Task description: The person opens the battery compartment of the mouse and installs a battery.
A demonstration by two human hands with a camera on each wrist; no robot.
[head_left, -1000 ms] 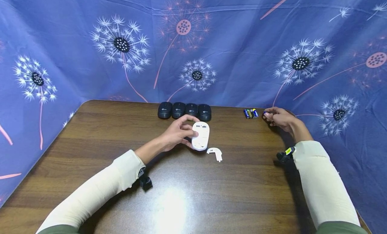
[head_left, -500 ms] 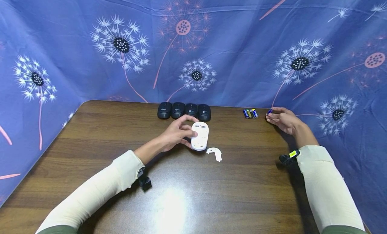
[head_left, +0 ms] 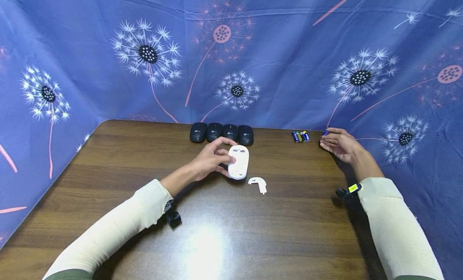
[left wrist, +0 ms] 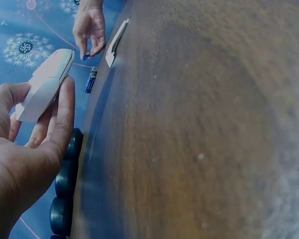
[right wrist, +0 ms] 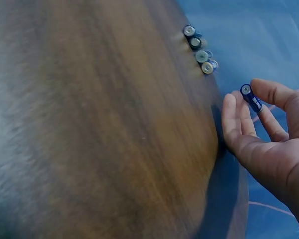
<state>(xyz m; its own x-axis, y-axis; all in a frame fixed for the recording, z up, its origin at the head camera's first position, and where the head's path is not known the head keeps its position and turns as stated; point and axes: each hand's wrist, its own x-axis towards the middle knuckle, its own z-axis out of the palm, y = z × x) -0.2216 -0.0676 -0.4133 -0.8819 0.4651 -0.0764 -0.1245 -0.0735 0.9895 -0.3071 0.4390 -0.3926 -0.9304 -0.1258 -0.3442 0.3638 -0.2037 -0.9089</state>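
Note:
My left hand (head_left: 213, 161) grips a white computer mouse (head_left: 239, 164), its underside facing the head camera and its battery bay uncovered. The white battery cover (head_left: 259, 183) lies on the table just right of the mouse. At the far right of the table, my right hand (head_left: 340, 145) pinches a blue battery (right wrist: 251, 98) between thumb and fingers. Several more batteries (head_left: 301, 136) lie side by side to the left of that hand. In the left wrist view the mouse (left wrist: 46, 87) shows edge-on between thumb and fingers.
Several black mice (head_left: 221, 133) stand in a row at the back edge of the wooden table (head_left: 275, 231). Behind them hangs a blue cloth (head_left: 282, 51) with a dandelion print, which also runs along both sides.
My right hand has shifted slightly right, away from the row of batteries, with the battery turning in its fingers. The left hand and the mouse have hardly moved.

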